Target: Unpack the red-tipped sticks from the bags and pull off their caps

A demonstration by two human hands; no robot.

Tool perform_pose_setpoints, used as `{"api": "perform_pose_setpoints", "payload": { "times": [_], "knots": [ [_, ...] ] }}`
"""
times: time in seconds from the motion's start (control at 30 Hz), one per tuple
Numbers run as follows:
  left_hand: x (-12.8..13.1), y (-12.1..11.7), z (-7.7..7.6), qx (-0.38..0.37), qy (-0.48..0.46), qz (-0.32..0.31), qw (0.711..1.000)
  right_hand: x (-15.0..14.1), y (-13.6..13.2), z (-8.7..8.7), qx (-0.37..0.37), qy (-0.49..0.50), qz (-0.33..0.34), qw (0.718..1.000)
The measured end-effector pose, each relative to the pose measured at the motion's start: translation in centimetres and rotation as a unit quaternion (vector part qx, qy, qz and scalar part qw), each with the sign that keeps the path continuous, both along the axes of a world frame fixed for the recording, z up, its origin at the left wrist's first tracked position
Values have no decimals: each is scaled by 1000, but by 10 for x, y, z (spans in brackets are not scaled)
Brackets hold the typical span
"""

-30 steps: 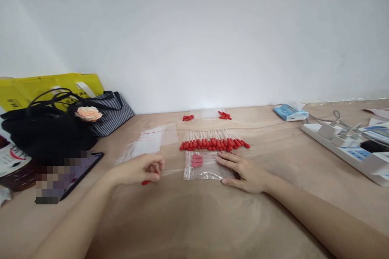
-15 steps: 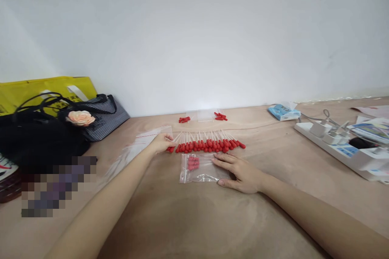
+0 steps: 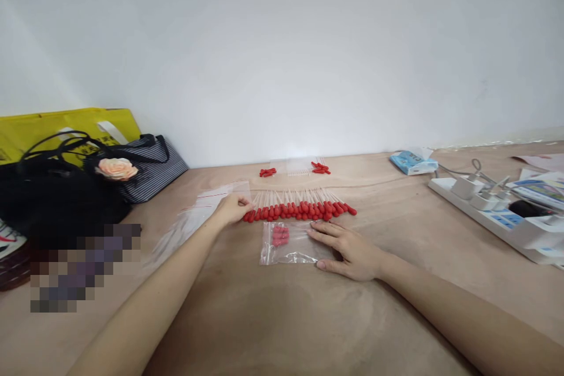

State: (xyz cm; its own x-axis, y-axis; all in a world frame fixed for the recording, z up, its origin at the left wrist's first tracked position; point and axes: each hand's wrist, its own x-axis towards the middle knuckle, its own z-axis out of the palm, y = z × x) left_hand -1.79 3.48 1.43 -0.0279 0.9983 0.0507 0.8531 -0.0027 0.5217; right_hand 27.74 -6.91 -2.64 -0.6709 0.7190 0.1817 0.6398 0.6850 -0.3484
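Observation:
Several pale sticks with red, bulb-shaped tips lie side by side in a row across the table, tips toward me. At the row's left end, my left hand pinches the pale shaft of a red-tipped stick, its fingertips partly hiding it. Just in front of the row is a clear zip bag, lying flat with a few red tips showing at its left end. My right hand rests open on the bag's right edge, fingers stretched out.
Clear zip bags are spread left of the row. By the wall lie two small groups of red-tipped sticks. A tissue pack and a power strip are on the right; a striped bag is on the left.
My left hand has shifted slightly at the left end of the row, its fingers still closed there. My right hand and the zip bag have stayed put.

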Motion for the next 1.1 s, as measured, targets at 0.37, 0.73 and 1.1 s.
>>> {"api": "perform_pose_setpoints", "payload": {
  "times": [0.37,0.73,1.1],
  "knots": [
    [11,-81,-17,170,-43,-252,952,0,0,-1,4,7,2,1000],
    [26,-81,-31,190,-9,-360,913,0,3,0,2,27,22,999],
    [39,-93,-24,129,63,-317,938,-2,0,4,30,-9,30,999]
  ]
}}
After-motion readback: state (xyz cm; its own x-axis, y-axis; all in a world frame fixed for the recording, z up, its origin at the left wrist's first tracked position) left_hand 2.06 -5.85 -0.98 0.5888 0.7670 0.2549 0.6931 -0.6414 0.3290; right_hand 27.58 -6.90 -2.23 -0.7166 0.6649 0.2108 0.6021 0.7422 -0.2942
